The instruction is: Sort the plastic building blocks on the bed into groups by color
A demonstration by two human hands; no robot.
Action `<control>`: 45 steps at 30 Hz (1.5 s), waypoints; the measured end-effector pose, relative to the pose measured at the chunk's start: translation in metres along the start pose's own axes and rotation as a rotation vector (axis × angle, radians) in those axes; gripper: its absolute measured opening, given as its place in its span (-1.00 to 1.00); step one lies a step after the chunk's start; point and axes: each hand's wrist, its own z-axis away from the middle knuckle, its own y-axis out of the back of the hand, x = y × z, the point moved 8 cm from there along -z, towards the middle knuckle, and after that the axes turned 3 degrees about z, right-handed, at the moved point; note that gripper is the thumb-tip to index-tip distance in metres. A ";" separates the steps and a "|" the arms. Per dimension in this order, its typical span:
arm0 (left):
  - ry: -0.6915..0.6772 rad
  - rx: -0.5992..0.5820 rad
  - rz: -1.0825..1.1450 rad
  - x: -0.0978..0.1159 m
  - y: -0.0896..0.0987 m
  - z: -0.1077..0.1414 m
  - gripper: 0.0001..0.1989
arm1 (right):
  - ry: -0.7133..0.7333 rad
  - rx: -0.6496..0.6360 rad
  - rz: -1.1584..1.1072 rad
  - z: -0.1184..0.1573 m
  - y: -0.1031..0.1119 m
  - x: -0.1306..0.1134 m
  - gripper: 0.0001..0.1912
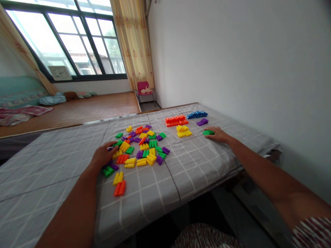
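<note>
Many small plastic pieces in several colours lie on a grey checked cloth. My right hand (217,134) has its fingers on a green piece (208,132) at the right. At the left edge of a loose, mixed pile (144,144), my left hand (104,154) is bent over some pieces, a green one (119,143) beside its fingertips; what it grips is hard to make out. Sorted groups sit farther back: orange pieces (177,120), blue pieces (197,114), yellow pieces (183,131) and a few purple pieces (202,122).
The cloth-covered surface (160,182) ends near my lap. A white wall (227,58) runs along the right. Behind are a wooden platform (103,105) with bedding, a pink chair (143,88) holding a soft toy, a curtain (134,41) and a window.
</note>
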 end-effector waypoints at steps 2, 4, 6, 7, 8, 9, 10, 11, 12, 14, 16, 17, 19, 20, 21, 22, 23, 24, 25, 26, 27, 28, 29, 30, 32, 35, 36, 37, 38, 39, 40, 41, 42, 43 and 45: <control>-0.004 -0.006 0.003 -0.002 -0.001 -0.001 -0.58 | -0.018 0.029 0.011 -0.003 0.000 0.004 -0.46; -0.007 -0.006 0.009 -0.002 -0.001 -0.001 -0.58 | -0.018 0.040 0.018 -0.004 0.001 0.008 -0.46; -0.018 0.004 0.020 0.000 0.000 0.000 -0.59 | -0.013 0.034 0.032 -0.005 0.001 0.009 -0.46; -0.028 0.010 0.027 0.002 0.001 0.002 -0.60 | -0.015 0.042 0.050 -0.006 0.003 0.008 -0.46; -0.036 0.015 0.036 0.005 0.002 0.004 -0.60 | -0.017 0.065 0.074 -0.007 0.006 0.006 -0.45; -0.040 0.017 0.047 0.007 0.003 0.006 -0.61 | -0.016 0.106 0.098 -0.009 0.010 0.001 -0.45; -0.041 0.018 0.059 0.008 0.003 0.007 -0.61 | -0.006 0.158 0.112 -0.012 0.015 -0.009 -0.46; -0.032 0.022 0.068 0.009 0.004 0.008 -0.60 | 0.016 0.210 0.111 -0.015 0.020 -0.022 -0.48; -0.024 0.021 0.075 0.009 0.004 0.009 -0.60 | 0.051 0.248 0.092 -0.018 0.025 -0.041 -0.50; -0.018 0.012 0.090 0.008 0.002 0.009 -0.59 | 0.145 0.253 0.013 -0.024 0.028 -0.089 -0.54; -0.011 0.005 0.110 0.006 0.001 0.009 -0.59 | 0.250 0.164 -0.073 -0.030 0.021 -0.146 -0.57; -0.005 0.004 0.118 0.005 0.000 0.009 -0.59 | 0.301 0.111 -0.104 -0.033 0.016 -0.175 -0.59; 0.002 0.005 0.130 0.005 0.000 0.010 -0.60 | 0.424 -0.007 -0.133 -0.038 -0.001 -0.231 -0.60; 0.005 0.006 0.133 0.005 0.001 0.011 -0.61 | 0.489 -0.054 -0.134 -0.040 -0.011 -0.255 -0.61; 0.008 0.008 0.136 0.006 0.002 0.012 -0.61 | 0.543 -0.092 -0.132 -0.043 -0.020 -0.275 -0.62; 0.012 0.011 0.139 0.007 0.003 0.013 -0.62 | 0.586 -0.119 -0.128 -0.046 -0.029 -0.291 -0.63; 0.014 0.013 0.142 0.009 0.004 0.014 -0.62 | 0.617 -0.139 -0.124 -0.049 -0.037 -0.304 -0.63; 0.015 0.015 0.144 0.010 0.005 0.014 -0.62 | 0.638 -0.155 -0.122 -0.053 -0.044 -0.315 -0.63; 0.014 0.012 0.146 0.012 0.006 0.015 -0.63 | 0.655 -0.169 -0.119 -0.058 -0.050 -0.322 -0.63; 0.013 0.008 0.146 0.013 0.006 0.015 -0.63 | 0.672 -0.184 -0.115 -0.061 -0.055 -0.329 -0.63; 0.013 0.002 0.146 0.013 0.006 0.015 -0.63 | 0.687 -0.201 -0.111 -0.065 -0.059 -0.333 -0.63; 0.014 -0.003 0.145 0.013 0.006 0.015 -0.62 | 0.699 -0.216 -0.109 -0.069 -0.062 -0.336 -0.63; 0.014 -0.007 0.145 0.013 0.006 0.015 -0.62 | 0.710 -0.233 -0.104 -0.071 -0.064 -0.338 -0.61; 0.015 -0.007 0.145 0.012 0.006 0.014 -0.62 | 0.722 -0.253 -0.093 -0.074 -0.067 -0.339 -0.60; 0.014 -0.006 0.143 0.011 0.005 0.013 -0.61 | 0.749 -0.292 -0.052 -0.076 -0.071 -0.339 -0.58; 0.013 -0.009 0.133 0.009 0.004 0.012 -0.61 | 0.776 -0.313 0.020 -0.077 -0.074 -0.337 -0.58; 0.014 -0.009 0.126 0.009 0.003 0.012 -0.61 | 0.769 -0.308 0.029 -0.076 -0.073 -0.335 -0.59; 0.014 -0.010 0.118 0.008 0.003 0.012 -0.61 | 0.754 -0.300 0.030 -0.076 -0.070 -0.333 -0.61; 0.011 -0.009 0.111 0.008 0.004 0.012 -0.61 | 0.729 -0.286 0.020 -0.076 -0.067 -0.329 -0.64; 0.005 -0.006 0.105 0.008 0.004 0.011 -0.61 | 0.696 -0.270 -0.001 -0.076 -0.062 -0.323 -0.67; -0.002 -0.003 0.099 0.008 0.005 0.011 -0.61 | 0.659 -0.253 -0.034 -0.075 -0.056 -0.316 -0.69; -0.009 0.000 0.093 0.008 0.005 0.011 -0.61 | 0.618 -0.234 -0.079 -0.075 -0.050 -0.307 -0.68; -0.013 0.002 0.088 0.007 0.005 0.010 -0.60 | 0.576 -0.214 -0.128 -0.074 -0.043 -0.297 -0.65; -0.012 0.000 0.082 0.006 0.005 0.009 -0.59 | 0.539 -0.196 -0.173 -0.073 -0.037 -0.286 -0.62; -0.002 -0.005 0.074 0.004 0.005 0.008 -0.58 | 0.499 -0.182 -0.216 -0.068 -0.029 -0.265 -0.62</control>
